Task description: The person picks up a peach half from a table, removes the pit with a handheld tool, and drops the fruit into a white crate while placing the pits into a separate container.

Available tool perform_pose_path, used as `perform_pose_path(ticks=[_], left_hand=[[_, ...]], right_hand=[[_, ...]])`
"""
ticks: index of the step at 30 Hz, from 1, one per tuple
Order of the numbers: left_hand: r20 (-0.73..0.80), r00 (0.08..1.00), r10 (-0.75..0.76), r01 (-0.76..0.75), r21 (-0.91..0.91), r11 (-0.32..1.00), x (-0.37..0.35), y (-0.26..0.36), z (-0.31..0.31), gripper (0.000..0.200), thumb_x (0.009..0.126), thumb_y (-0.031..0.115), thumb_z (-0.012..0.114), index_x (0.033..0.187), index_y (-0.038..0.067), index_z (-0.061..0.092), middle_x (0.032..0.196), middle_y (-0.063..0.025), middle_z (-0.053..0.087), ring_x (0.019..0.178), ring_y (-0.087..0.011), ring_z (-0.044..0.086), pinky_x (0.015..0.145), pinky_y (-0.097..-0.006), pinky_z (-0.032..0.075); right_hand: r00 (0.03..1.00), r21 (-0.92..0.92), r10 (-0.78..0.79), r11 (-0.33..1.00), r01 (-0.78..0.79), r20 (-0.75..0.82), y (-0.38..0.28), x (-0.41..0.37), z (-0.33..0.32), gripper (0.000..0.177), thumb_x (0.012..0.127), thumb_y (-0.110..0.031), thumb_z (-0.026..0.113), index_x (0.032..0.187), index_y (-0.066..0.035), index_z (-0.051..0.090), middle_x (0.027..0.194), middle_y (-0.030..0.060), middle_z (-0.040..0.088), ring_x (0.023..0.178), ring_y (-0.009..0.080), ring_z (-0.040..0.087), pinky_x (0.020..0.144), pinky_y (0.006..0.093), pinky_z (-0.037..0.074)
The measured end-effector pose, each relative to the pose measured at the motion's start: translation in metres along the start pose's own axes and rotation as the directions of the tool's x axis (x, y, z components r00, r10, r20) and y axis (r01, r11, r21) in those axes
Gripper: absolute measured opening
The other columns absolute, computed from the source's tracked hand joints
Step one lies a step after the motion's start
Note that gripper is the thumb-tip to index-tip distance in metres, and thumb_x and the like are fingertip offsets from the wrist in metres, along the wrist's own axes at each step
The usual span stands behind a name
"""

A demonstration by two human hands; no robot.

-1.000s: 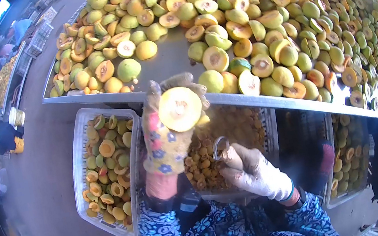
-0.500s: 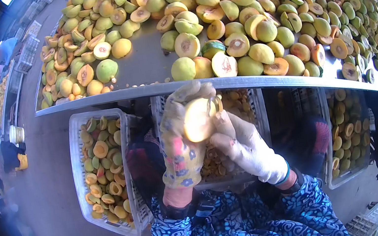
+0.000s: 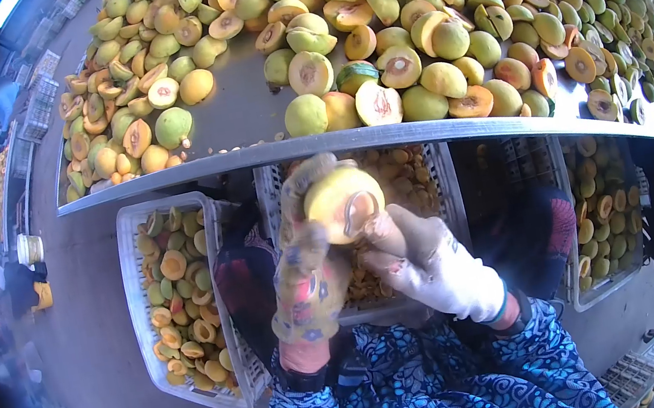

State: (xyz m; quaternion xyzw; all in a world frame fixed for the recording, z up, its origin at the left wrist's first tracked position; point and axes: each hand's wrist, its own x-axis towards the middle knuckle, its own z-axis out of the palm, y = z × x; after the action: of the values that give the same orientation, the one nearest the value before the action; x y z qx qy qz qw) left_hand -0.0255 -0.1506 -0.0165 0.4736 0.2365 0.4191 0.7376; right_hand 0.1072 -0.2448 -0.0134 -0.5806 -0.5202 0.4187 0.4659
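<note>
Along the metal table (image 3: 250,158), halved fruit was heaped; below its edge, more was held in a white crate (image 3: 135,296). By the gloved left hand (image 3: 305,281), a fruit half (image 3: 326,195) was gripped; in the right hand (image 3: 447,275), a metal loop (image 3: 348,213) was pinched against it. Steady support and shallow, controlled pressure were needed, with fingertips clear of the loop.

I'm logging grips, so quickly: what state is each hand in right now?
Left hand, in a flower-patterned glove: closed around a yellow halved fruit.
Right hand, in a stained white glove: closed on a thin looped metal tool.
</note>
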Motion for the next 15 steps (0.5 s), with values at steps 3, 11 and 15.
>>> perform_pose_path(ticks=[3, 11, 15], left_hand=[[-0.109, 0.99, -0.084, 0.054, -0.256, 0.965, -0.005, -0.005, 0.004, 0.041, 0.096, 0.037, 0.057, 0.118, 0.002, 0.054, 0.119, -0.0189, 0.062, 0.11, -0.0256, 0.061, 0.097, -0.0368, 0.048], [-0.115, 0.987, -0.112, 0.066, -0.346, 0.936, -0.008, -0.021, -0.015, 0.032, 0.094, 0.029, 0.059, 0.111, 0.002, 0.058, 0.107, -0.0138, 0.063, 0.104, -0.0231, 0.062, 0.101, -0.0432, 0.048], [-0.195, 0.978, -0.073, 0.007, -0.318, 0.948, -0.004, -0.016, -0.003, 0.036, 0.099, 0.032, 0.05, 0.113, -0.001, 0.058, 0.115, -0.0189, 0.062, 0.11, -0.03, 0.061, 0.102, -0.0539, 0.047]], right_hand=[[0.999, -0.007, 0.032, 0.999, -0.032, 0.024, 0.001, 0.001, 0.003, 0.025, 0.091, -0.02, 0.065, 0.102, -0.004, 0.051, 0.078, 0.0224, 0.063, 0.077, 0.0434, 0.064, 0.064, 0.0434, 0.048], [0.981, -0.083, 0.042, 0.996, -0.027, 0.191, 0.021, 0.004, 0.007, 0.035, 0.091, -0.024, 0.065, 0.115, -0.003, 0.052, 0.088, 0.0205, 0.067, 0.081, 0.0411, 0.066, 0.07, 0.0417, 0.051], [0.975, -0.127, 0.086, 0.99, -0.06, 0.207, 0.021, 0.009, 0.008, 0.036, 0.092, -0.03, 0.062, 0.114, -0.003, 0.052, 0.087, 0.0194, 0.066, 0.08, 0.0394, 0.067, 0.07, 0.0407, 0.051]])
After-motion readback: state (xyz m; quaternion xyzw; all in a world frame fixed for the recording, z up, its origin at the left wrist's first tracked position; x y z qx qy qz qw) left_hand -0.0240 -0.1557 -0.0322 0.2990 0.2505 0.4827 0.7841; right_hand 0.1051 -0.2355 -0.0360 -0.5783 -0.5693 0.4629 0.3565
